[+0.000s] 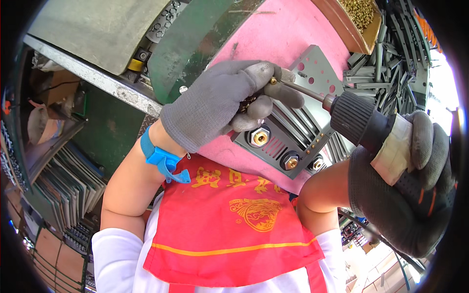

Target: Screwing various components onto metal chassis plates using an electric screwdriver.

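My left hand (pixel 210 102), in a grey knit glove, is closed with a small brass screw (pixel 273 80) between thumb and fingers. More small dark and brass pieces (pixel 247 103) show in its curled fingers. My right hand (pixel 415 195), gloved too, wraps around a black electric screwdriver (pixel 352 116) with tape on its body. Its long bit (pixel 305 91) points left, the tip at or close to the screw; exact contact is hard to tell. Below both hands lies a grey slotted metal housing (pixel 273 146), with round brass-centred fittings (pixel 259 137) along its near side.
The housing rests on a pink mat (pixel 266 31). A brown bin of brass screws (pixel 359 14) stands at the far right, beside a heap of grey metal strips (pixel 386 63). A metal table edge (pixel 97 75) runs along the left; stacked plates (pixel 61 190) stand below it.
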A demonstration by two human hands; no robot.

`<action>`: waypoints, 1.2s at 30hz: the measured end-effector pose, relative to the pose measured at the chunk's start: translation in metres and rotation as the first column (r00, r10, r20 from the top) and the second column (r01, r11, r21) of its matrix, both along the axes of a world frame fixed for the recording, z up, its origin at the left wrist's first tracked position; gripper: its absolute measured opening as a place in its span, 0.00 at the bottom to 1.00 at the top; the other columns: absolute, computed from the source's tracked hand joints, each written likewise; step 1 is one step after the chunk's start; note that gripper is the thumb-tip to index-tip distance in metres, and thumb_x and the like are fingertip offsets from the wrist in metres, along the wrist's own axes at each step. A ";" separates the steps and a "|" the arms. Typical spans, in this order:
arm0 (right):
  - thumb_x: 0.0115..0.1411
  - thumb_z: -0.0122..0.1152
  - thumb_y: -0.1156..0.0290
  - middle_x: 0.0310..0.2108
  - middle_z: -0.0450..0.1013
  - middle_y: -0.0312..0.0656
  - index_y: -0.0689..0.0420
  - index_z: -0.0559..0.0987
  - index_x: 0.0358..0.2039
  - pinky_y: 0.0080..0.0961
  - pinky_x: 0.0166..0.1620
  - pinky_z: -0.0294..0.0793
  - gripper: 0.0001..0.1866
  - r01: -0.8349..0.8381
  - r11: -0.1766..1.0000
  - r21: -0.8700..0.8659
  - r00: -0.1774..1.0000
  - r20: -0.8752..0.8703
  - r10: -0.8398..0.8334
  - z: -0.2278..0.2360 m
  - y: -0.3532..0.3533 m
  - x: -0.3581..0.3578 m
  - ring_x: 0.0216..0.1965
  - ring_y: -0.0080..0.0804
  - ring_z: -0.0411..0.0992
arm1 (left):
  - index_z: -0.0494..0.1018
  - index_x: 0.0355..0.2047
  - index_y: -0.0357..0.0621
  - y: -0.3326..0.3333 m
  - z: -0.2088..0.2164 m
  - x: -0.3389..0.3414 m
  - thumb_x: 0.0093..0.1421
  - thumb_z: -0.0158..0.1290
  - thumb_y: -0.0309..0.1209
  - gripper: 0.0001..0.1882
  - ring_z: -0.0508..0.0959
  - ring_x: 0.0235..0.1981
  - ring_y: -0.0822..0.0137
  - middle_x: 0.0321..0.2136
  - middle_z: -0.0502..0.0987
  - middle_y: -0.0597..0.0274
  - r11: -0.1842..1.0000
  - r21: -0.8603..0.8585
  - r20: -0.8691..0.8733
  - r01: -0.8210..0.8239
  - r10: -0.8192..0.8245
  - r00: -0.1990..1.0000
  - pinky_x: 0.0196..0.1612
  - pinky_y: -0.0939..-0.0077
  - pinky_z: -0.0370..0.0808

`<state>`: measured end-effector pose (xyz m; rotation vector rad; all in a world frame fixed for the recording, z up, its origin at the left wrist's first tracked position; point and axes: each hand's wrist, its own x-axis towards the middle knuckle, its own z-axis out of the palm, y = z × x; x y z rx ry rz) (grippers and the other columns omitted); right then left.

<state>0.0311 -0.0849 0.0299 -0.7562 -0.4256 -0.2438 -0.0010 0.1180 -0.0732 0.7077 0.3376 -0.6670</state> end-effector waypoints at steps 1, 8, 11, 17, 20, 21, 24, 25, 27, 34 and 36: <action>0.42 0.62 0.63 0.25 0.66 0.27 0.49 0.70 0.27 0.21 0.33 0.59 0.12 -0.002 0.999 -0.039 1.000 0.019 0.002 0.000 0.003 0.000 0.25 0.17 0.64 | 0.74 0.43 0.35 0.005 -0.005 0.000 0.71 0.39 0.48 0.26 0.55 0.14 0.83 0.15 0.62 0.75 0.997 0.006 0.090 0.076 -0.076 0.993 0.17 0.86 0.52; 0.41 0.60 0.66 0.25 0.65 0.29 0.51 0.69 0.25 0.22 0.33 0.59 0.11 0.005 0.978 -0.208 0.997 0.079 0.011 0.000 0.009 0.002 0.25 0.18 0.62 | 0.78 0.32 0.38 0.006 0.001 0.002 0.70 0.37 0.52 0.30 0.56 0.12 0.80 0.10 0.59 0.74 0.963 0.177 0.034 0.202 -0.211 0.977 0.17 0.83 0.54; 0.42 0.58 0.66 0.24 0.63 0.30 0.53 0.69 0.25 0.23 0.33 0.58 0.10 0.023 0.973 -0.230 0.998 0.062 -0.009 0.002 0.004 0.002 0.25 0.19 0.61 | 0.77 0.35 0.38 0.006 -0.002 -0.001 0.70 0.39 0.52 0.29 0.56 0.13 0.81 0.13 0.62 0.73 0.972 0.166 0.067 0.167 -0.180 0.981 0.17 0.84 0.55; 0.46 0.55 0.66 0.24 0.60 0.33 0.57 0.69 0.24 0.25 0.32 0.57 0.09 0.061 0.962 -0.265 0.997 0.055 -0.048 0.007 0.005 0.008 0.25 0.20 0.59 | 0.73 0.47 0.35 0.001 -0.004 -0.007 0.70 0.41 0.48 0.25 0.56 0.13 0.84 0.21 0.67 0.72 0.992 -0.110 0.083 0.066 -0.057 0.995 0.16 0.88 0.53; 0.47 0.53 0.65 0.24 0.59 0.34 0.59 0.69 0.24 0.25 0.32 0.56 0.10 0.080 0.952 -0.297 0.997 0.030 -0.075 0.005 0.003 0.006 0.24 0.21 0.57 | 0.73 0.49 0.34 0.000 0.006 -0.003 0.71 0.41 0.47 0.26 0.56 0.14 0.84 0.19 0.65 0.73 0.993 0.082 0.080 0.085 -0.091 0.993 0.17 0.87 0.54; 0.48 0.52 0.65 0.24 0.58 0.35 0.60 0.69 0.24 0.26 0.32 0.56 0.10 0.087 0.947 -0.310 0.996 0.020 -0.085 0.005 0.002 0.005 0.24 0.21 0.57 | 0.73 0.49 0.34 -0.001 0.005 -0.004 0.71 0.41 0.47 0.26 0.56 0.14 0.84 0.19 0.65 0.73 0.993 0.079 0.076 0.088 -0.094 0.993 0.17 0.87 0.54; 0.49 0.50 0.65 0.24 0.57 0.36 0.62 0.69 0.24 0.26 0.32 0.55 0.11 0.109 0.929 -0.354 0.993 -0.011 -0.121 0.005 0.002 0.002 0.24 0.22 0.55 | 0.73 0.52 0.35 -0.004 0.003 -0.007 0.67 0.49 0.42 0.22 0.58 0.16 0.83 0.18 0.64 0.74 0.865 0.497 0.275 -0.070 -0.081 0.958 0.20 0.84 0.56; 0.51 0.50 0.64 0.24 0.57 0.38 0.66 0.69 0.28 0.27 0.32 0.55 0.14 0.147 0.872 -0.466 0.988 0.026 -0.153 0.003 0.006 0.004 0.25 0.25 0.56 | 0.73 0.52 0.36 -0.008 0.004 -0.011 0.64 0.53 0.38 0.21 0.58 0.17 0.82 0.17 0.62 0.73 0.770 0.636 0.268 -0.050 -0.159 0.950 0.21 0.82 0.57; 0.55 0.48 0.62 0.24 0.59 0.42 0.71 0.71 0.32 0.29 0.33 0.56 0.19 0.107 0.796 -0.595 0.987 -0.031 -0.156 -0.004 0.029 0.001 0.26 0.30 0.57 | 0.72 0.53 0.38 -0.009 0.009 -0.015 0.55 0.60 0.28 0.24 0.60 0.19 0.78 0.17 0.59 0.71 0.696 0.718 0.254 0.013 -0.279 0.926 0.23 0.78 0.60; 0.60 0.42 0.59 0.22 0.60 0.44 0.71 0.73 0.31 0.32 0.33 0.60 0.23 0.107 0.716 -0.690 0.983 -0.032 -0.178 -0.018 0.040 0.009 0.24 0.33 0.58 | 0.72 0.51 0.36 -0.025 -0.007 -0.024 0.57 0.55 0.25 0.20 0.61 0.21 0.74 0.17 0.58 0.65 0.592 0.776 0.421 -0.216 -0.233 0.877 0.26 0.75 0.63; 0.60 0.41 0.58 0.21 0.60 0.44 0.71 0.73 0.31 0.32 0.33 0.61 0.24 0.119 0.702 -0.702 0.984 -0.013 -0.180 -0.020 0.041 0.012 0.24 0.33 0.59 | 0.72 0.50 0.36 -0.026 -0.005 -0.023 0.57 0.54 0.24 0.19 0.61 0.20 0.73 0.18 0.59 0.63 0.585 0.785 0.419 -0.203 -0.260 0.870 0.26 0.74 0.63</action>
